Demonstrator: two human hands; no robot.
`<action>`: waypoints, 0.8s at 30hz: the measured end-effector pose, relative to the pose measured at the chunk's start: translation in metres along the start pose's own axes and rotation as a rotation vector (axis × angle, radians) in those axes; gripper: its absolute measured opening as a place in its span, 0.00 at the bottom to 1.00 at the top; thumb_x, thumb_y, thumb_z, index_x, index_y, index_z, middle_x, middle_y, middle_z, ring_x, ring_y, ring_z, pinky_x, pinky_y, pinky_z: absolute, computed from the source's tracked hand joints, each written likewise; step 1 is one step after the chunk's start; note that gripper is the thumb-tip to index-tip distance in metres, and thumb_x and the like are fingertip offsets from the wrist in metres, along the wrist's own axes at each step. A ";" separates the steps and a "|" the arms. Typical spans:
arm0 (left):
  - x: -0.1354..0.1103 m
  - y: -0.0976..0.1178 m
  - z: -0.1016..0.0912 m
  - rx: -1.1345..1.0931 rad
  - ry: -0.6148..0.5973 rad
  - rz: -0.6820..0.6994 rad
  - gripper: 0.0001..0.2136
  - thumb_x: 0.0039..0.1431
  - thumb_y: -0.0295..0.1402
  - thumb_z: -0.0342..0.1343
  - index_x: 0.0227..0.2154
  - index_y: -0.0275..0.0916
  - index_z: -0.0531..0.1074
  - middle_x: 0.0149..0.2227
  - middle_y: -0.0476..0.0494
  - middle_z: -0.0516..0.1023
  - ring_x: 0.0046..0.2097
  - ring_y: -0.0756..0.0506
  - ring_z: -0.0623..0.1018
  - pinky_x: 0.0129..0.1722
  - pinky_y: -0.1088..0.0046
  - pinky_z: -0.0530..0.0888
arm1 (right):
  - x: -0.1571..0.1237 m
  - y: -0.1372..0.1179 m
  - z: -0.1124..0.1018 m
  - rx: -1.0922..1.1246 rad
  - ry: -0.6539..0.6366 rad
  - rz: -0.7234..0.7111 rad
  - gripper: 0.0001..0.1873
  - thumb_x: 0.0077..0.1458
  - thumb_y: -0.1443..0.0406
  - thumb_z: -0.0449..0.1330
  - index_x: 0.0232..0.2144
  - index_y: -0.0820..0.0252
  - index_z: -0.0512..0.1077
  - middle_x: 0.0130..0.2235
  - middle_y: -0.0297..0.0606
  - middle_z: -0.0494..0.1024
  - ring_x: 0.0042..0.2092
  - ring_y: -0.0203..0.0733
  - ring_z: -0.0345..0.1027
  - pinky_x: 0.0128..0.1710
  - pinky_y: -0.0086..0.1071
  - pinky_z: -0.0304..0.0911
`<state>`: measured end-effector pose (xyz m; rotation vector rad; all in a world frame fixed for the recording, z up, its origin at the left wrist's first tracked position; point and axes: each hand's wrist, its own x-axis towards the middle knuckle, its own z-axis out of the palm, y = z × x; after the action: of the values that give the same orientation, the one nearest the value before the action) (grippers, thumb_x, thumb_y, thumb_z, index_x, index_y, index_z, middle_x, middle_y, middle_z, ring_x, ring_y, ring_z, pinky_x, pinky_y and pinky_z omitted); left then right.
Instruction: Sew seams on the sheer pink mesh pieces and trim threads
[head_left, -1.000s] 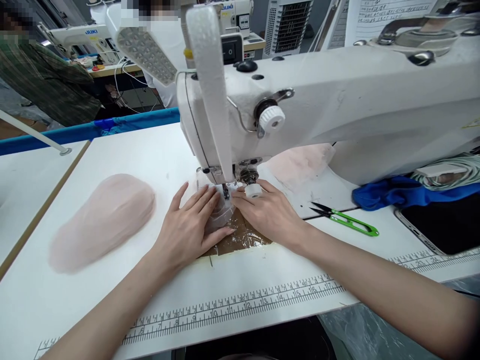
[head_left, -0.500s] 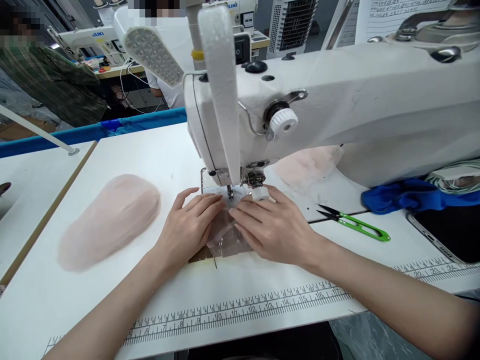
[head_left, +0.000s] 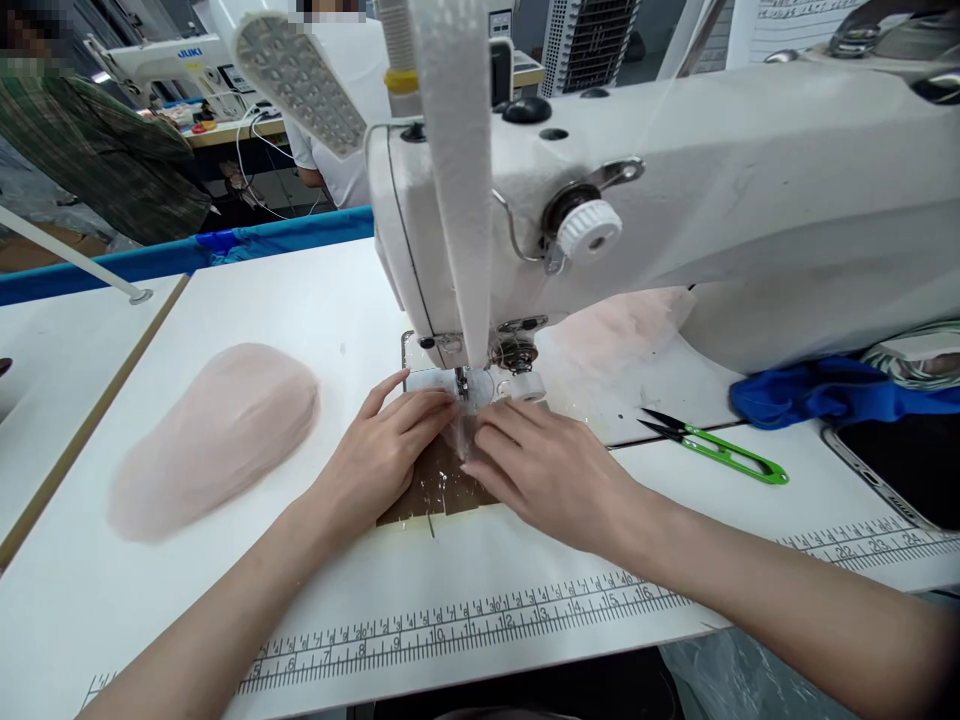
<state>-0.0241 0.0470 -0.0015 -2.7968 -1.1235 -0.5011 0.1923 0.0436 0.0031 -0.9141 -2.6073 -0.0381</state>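
Under the head of a white sewing machine (head_left: 675, 190), a small piece of sheer, pale fabric (head_left: 463, 430) lies gathered at the presser foot (head_left: 462, 383). My left hand (head_left: 379, 445) is on the left of the foot, its bent fingertips closed on the fabric's edge. From the right, my right hand (head_left: 551, 465) pinches the fabric just in front of the foot, thumb below and fingers curled. The hands hide much of the cloth. Below it, a brown plate (head_left: 439, 490) shows between my wrists.
A pinkish sheer pile (head_left: 225, 440) lies left, another (head_left: 615, 330) behind the needle. Green thread snips (head_left: 727, 455), a blue cloth (head_left: 825, 395) and a phone (head_left: 900, 465) are at right. A ruler strip (head_left: 450, 635) runs along the front edge. Two people are beyond the table.
The sheer fabric has drawn in toward the presser foot, baring more of the brown plate. My right fingers have curled tighter around it. The view has shifted slightly.
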 end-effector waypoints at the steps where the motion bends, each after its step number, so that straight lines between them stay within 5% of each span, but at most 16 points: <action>1: 0.000 0.000 0.001 0.008 -0.001 0.012 0.21 0.62 0.16 0.39 0.55 0.30 0.66 0.50 0.36 0.75 0.56 0.44 0.73 0.65 0.52 0.58 | 0.000 0.002 0.001 -0.007 0.004 0.030 0.16 0.65 0.60 0.51 0.39 0.67 0.74 0.43 0.47 0.77 0.44 0.47 0.71 0.36 0.37 0.71; 8: -0.002 0.005 0.003 0.060 -0.009 0.020 0.25 0.58 0.14 0.40 0.56 0.31 0.67 0.52 0.33 0.75 0.56 0.43 0.74 0.66 0.49 0.55 | 0.002 0.013 0.004 -0.026 -0.003 0.100 0.11 0.62 0.66 0.55 0.42 0.68 0.73 0.47 0.49 0.78 0.51 0.49 0.70 0.44 0.39 0.70; 15: -0.003 0.010 0.002 0.120 -0.050 0.034 0.25 0.57 0.17 0.43 0.58 0.31 0.65 0.57 0.35 0.72 0.60 0.38 0.70 0.66 0.47 0.53 | 0.001 0.018 0.005 -0.074 -0.019 0.086 0.19 0.64 0.61 0.53 0.51 0.69 0.70 0.55 0.50 0.73 0.57 0.51 0.65 0.53 0.45 0.65; 24: -0.002 0.013 0.004 0.125 -0.021 0.020 0.24 0.57 0.18 0.43 0.56 0.31 0.67 0.56 0.33 0.72 0.59 0.37 0.72 0.65 0.44 0.54 | 0.003 0.018 0.004 -0.124 -0.005 0.070 0.19 0.62 0.62 0.55 0.50 0.69 0.72 0.53 0.50 0.75 0.55 0.51 0.67 0.53 0.45 0.65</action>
<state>-0.0153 0.0370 -0.0050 -2.7092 -1.0893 -0.3869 0.2000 0.0602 -0.0017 -1.0484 -2.5996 -0.1811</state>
